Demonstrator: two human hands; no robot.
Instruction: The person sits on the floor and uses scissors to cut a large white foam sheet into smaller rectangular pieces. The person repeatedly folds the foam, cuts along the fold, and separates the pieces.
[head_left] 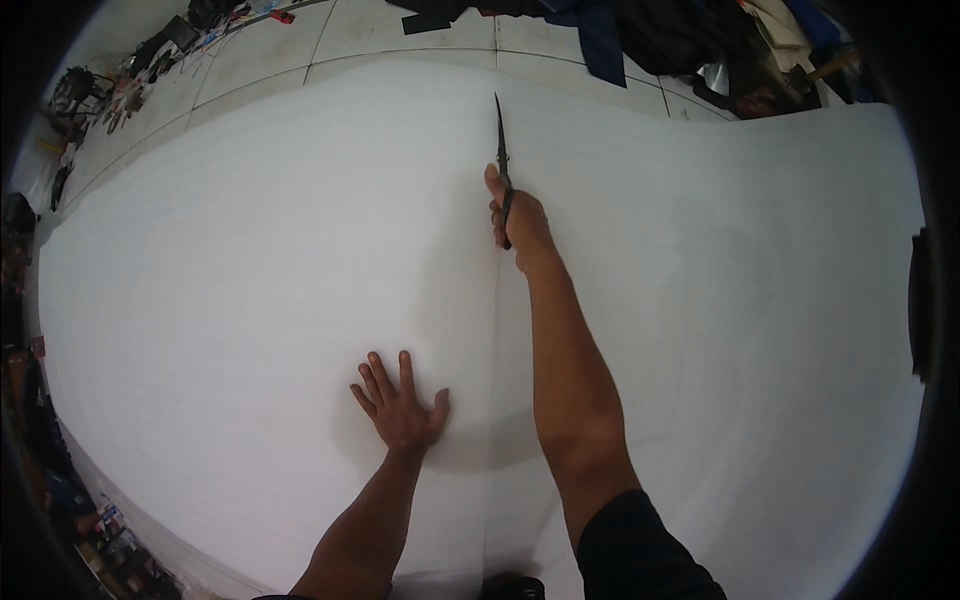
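A wide white sheet [230, 250] covers most of the floor before me. My right hand [520, 215] is stretched far forward and closed round the handles of a pair of dark scissors [502, 135]. The blades point away from me, close to the sheet's far edge. A straight line, a cut or a crease, runs down the sheet from the scissors toward me; I cannot tell which. My left hand [402, 412] lies flat on the sheet, left of that line, fingers spread and holding nothing.
Pale floor tiles [400, 38] show beyond the sheet. Dark cloth [660, 35] lies in a heap at the far right, beside a brown box [780, 92]. Assorted clutter [125, 95] lines the far left, and more items [110, 540] stand along the near left.
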